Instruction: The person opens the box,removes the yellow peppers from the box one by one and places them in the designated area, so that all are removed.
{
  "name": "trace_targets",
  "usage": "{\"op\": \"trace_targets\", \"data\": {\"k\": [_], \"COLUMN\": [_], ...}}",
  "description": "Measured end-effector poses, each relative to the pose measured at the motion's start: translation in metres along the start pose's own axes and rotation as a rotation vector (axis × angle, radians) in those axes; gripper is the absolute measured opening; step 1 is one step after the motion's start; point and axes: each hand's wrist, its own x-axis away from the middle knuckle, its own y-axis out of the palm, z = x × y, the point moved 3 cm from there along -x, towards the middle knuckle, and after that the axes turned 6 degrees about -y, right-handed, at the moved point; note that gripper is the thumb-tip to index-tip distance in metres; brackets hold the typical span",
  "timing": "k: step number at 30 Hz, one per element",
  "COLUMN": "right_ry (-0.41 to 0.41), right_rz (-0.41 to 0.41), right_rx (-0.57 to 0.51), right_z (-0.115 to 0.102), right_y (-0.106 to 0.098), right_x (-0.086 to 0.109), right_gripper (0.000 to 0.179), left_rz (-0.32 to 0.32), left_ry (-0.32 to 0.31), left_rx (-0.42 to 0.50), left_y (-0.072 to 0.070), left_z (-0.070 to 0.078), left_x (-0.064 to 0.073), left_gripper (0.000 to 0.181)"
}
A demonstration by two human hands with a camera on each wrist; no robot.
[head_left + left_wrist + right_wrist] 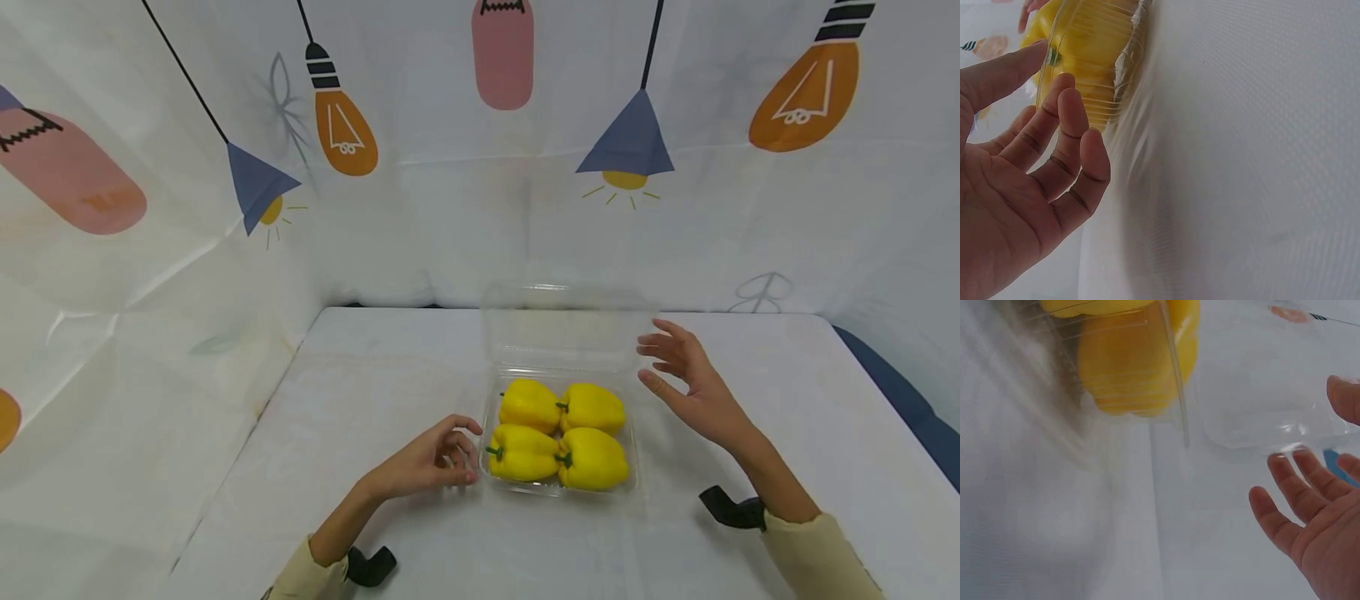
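Several yellow bell peppers (595, 461) with green stems lie in a clear plastic clamshell container (558, 492) on the white table. Its transparent lid (570, 333) stands raised at the far side. Beside the container's left wall is my left hand (431, 458), fingers loosely bent and holding nothing. The left wrist view puts its fingertips close to the ribbed wall, and I cannot tell whether they touch. My right hand (697, 387) hovers near the lid's right edge, fingers spread and thumb apart. In the right wrist view that hand (1329, 525) grips nothing; contact with the lid is unclear.
A white sheet printed with lamps and bulbs (347, 133) hangs behind the table and along its left side. White tabletop (375, 358) surrounds the container. Dark blue material (907, 392) shows past the table's right edge.
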Motion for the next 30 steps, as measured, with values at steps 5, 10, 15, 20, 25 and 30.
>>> {"op": "trace_targets", "data": {"k": [5, 10, 15, 20, 25, 30], "right_ry": [0.045, 0.077, 0.071, 0.090, 0.124, 0.155], "right_rz": [-0.037, -0.066, -0.106, -0.137, -0.168, -0.188], "right_rx": [-0.008, 0.034, 0.092, 0.102, 0.063, 0.017], "right_z": [0.015, 0.021, 0.027, 0.035, 0.041, 0.046], "right_y": [0.007, 0.011, 0.013, 0.015, 0.018, 0.021], "right_x": [0.003, 0.004, 0.003, 0.002, 0.001, 0.002], "right_gripper": [0.088, 0.081, 0.065, 0.059, 0.058, 0.057], "left_rz": [0.011, 0.004, 0.007, 0.008, 0.009, 0.012], "left_ry": [-0.005, -0.006, -0.002, -0.006, -0.015, -0.026], "left_rx": [-0.002, 0.014, 0.012, 0.012, 0.013, 0.011], "left_y": [0.001, 0.001, 0.001, 0.001, 0.002, 0.002], "left_z": [0.000, -0.001, -0.002, -0.001, -0.001, -0.001], "left_x": [0.001, 0.001, 0.001, 0.002, 0.002, 0.002], "left_gripper": [0.053, 0.052, 0.052, 0.052, 0.052, 0.052]}}
